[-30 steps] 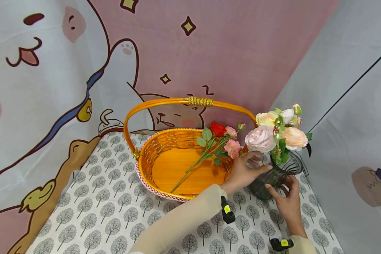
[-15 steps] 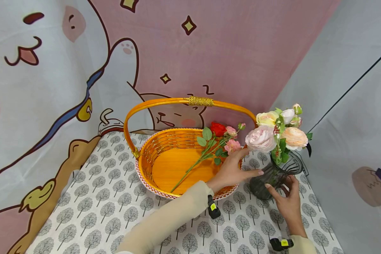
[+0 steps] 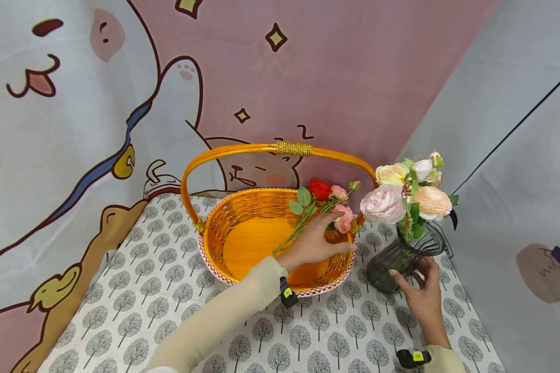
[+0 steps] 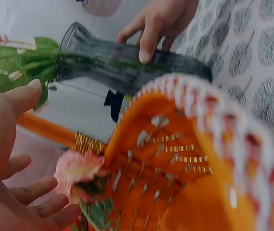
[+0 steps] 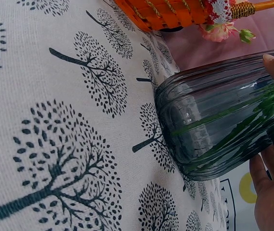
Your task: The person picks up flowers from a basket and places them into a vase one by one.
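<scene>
My left hand (image 3: 313,242) reaches over the right half of an orange woven basket (image 3: 247,241), its fingers spread and holding nothing. Beside its fingertips are pink artificial flowers (image 3: 343,220) and a red rose (image 3: 319,189), whose green stems slant down into the basket. In the left wrist view the thumb points toward green leaves (image 4: 33,60) at the vase's mouth. My right hand (image 3: 422,300) grips a dark, ribbed glass vase (image 3: 385,269), thumb on the near side and fingers behind. Pale pink, peach and yellow flowers (image 3: 383,203) stand in the vase; green stems (image 5: 238,139) show through the glass.
An arched orange handle (image 3: 233,150) with gold wrapping rises over the basket. The vase stands right of the basket on a tablecloth (image 3: 163,290) with tree prints. A pink and grey cartoon-printed backdrop (image 3: 345,77) hangs close behind and to the right.
My left hand has moved left, away from the vase's neck, to over the basket beside the pink flowers. My right hand keeps its grip on the vase, which has not moved.
</scene>
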The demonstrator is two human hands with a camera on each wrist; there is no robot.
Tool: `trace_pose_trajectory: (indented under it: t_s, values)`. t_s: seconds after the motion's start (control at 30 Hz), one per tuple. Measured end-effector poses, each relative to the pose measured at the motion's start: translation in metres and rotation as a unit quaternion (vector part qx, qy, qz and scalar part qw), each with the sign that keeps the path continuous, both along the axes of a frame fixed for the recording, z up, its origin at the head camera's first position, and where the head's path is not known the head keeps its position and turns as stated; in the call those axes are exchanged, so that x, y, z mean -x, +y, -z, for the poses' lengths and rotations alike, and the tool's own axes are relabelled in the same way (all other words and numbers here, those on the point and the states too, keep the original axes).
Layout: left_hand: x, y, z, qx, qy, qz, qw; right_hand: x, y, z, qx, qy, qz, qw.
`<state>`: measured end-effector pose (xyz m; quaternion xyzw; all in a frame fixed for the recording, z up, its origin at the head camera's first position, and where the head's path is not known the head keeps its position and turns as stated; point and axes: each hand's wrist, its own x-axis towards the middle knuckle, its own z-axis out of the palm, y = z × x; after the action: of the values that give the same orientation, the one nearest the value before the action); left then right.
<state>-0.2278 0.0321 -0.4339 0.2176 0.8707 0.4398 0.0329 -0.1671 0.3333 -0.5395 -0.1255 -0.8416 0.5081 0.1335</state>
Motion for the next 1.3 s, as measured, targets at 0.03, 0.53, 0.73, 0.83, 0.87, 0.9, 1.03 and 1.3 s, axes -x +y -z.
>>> trace_pose_trajectory:
  t_s: [0.03,0.53,0.73,0.83,0.87,0.9,1.03,1.3]
  values:
    - [0.002,-0.004,0.001,0.003,-0.003,-0.002,1.0000,0.000,0.000,0.000,0.000,0.000,0.000,1.0000]
    - [0.035,-0.055,0.023,0.010,-0.088,-0.029,0.9957,0.002,-0.001,-0.001,-0.001,-0.002,-0.001,1.0000]
    - [0.043,-0.071,0.033,0.002,-0.140,-0.056,0.9886,0.003,-0.001,-0.002,0.002,0.001,-0.003,1.0000]
    - [0.046,-0.077,0.037,0.015,-0.159,-0.067,0.9848,0.004,-0.001,-0.002,-0.002,0.003,-0.002,1.0000]
    - [0.046,-0.079,0.038,0.019,-0.164,-0.068,0.9839,0.004,-0.001,-0.002,-0.002,0.004,-0.002,1.0000]
    - [0.047,-0.081,0.040,0.023,-0.168,-0.066,0.9832,0.003,-0.001,-0.002,-0.004,0.004,-0.001,1.0000]
    - [0.050,-0.086,0.045,0.028,-0.179,-0.059,0.9816,0.002,-0.002,-0.002,-0.006,0.004,0.001,1.0000]
    - [0.056,-0.087,0.050,0.057,-0.174,-0.064,0.9810,0.000,-0.001,-0.001,-0.001,0.001,0.002,1.0000]
